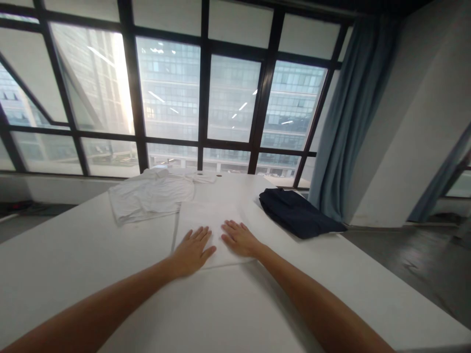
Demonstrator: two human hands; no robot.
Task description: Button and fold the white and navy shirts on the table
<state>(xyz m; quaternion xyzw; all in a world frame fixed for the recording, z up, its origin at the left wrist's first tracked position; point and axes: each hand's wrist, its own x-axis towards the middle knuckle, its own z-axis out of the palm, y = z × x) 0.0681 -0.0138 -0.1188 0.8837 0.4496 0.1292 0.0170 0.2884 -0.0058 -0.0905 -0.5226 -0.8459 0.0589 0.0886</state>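
A flat white rectangular piece (209,213), which may be folded cloth or a board, lies on the white table in front of me. My left hand (194,250) rests palm down on its near left part, fingers stretched out and thumb pointing inward. Over on the near right part, my right hand (240,239) also lies flat with its fingers extended. A gap of white surface separates the two hands. Neither hand grips anything.
A crumpled white garment (150,196) spreads over the table's far left. Folded dark navy cloth (296,211) lies at the right edge of the table (91,255). Beyond stand black-framed windows (235,98) and a blue curtain (353,117).
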